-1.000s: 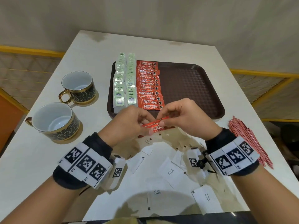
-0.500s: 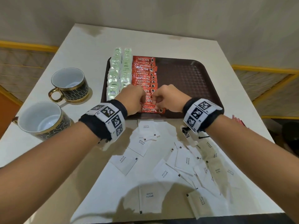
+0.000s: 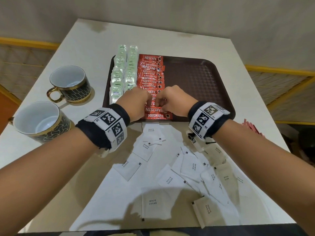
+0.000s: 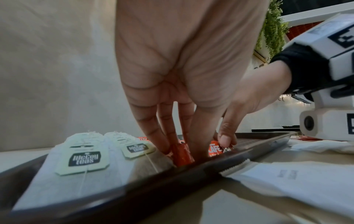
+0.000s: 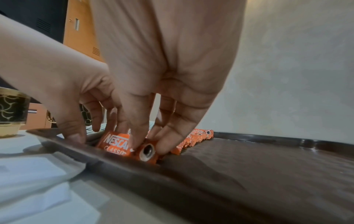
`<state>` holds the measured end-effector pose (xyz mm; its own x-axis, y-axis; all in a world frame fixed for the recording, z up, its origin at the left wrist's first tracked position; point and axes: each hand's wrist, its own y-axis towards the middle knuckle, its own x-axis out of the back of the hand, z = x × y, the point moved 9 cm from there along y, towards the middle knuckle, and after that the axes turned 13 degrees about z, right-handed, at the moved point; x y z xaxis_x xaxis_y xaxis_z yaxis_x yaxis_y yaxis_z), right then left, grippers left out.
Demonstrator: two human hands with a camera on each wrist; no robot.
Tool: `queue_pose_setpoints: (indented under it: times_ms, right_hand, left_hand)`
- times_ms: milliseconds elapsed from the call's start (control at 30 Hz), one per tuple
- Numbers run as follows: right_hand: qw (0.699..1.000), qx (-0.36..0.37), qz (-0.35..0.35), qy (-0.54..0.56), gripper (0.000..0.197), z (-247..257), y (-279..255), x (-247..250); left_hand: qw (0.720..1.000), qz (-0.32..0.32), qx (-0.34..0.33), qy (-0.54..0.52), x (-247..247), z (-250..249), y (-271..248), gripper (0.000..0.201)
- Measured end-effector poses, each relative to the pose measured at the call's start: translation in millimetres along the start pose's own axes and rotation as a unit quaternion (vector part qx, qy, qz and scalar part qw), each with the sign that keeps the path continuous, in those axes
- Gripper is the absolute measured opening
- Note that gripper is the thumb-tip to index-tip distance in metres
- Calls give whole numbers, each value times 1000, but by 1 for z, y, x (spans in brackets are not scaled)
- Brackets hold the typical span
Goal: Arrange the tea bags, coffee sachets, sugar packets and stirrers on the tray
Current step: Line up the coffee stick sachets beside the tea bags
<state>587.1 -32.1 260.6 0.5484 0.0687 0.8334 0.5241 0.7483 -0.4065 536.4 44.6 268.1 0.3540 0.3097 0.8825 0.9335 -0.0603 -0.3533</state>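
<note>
**Red sachet pinched at both ends, near edge of the tray**

Head view: a coffee sachet (image 3: 154, 104) is held between the left hand (image 3: 136, 103) and the right hand (image 3: 172, 101), both curled down over the near end of the red row of sachets (image 3: 151, 77) on the brown tray (image 3: 201, 82). Its long axis is laid left to right — across the row, parallel to the tray's near rim. Tea bags (image 3: 123, 72) are lined up just left of the row; sugar packets (image 3: 167, 179) are scattered on the table nearer the person, and stirrers (image 3: 252, 127) are seen at the right edge.

Left wrist view: the left fingers (image 4: 153, 133) are closed on the sachet's left end (image 4: 181, 154), directly below them.

Right wrist view: the right thumb and fingertips (image 5: 138, 136) are clamped on the printed end (image 5: 122, 144). Neither hand is nearer — each is set at one end, so release is judged to be straight down.
</note>
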Motion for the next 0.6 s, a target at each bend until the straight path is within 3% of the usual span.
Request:
queue_pose_setpoints:
  times_ms: [233,367,600]
  right_hand:
    - [998,-46,-36,22,13,-16,-16,11]
    - [994,-97,-8,41,15,-29,-25,-5]
    - [993,-106,-24,50,27,-20,-18,-11]
  left_hand:
    - [1000,-18,-14,8,0,1,-5,33]
    - [999,-20,-27,1,-3,2,-7,32]
    - [999,-12,-21,23,-8,3,-3,30]
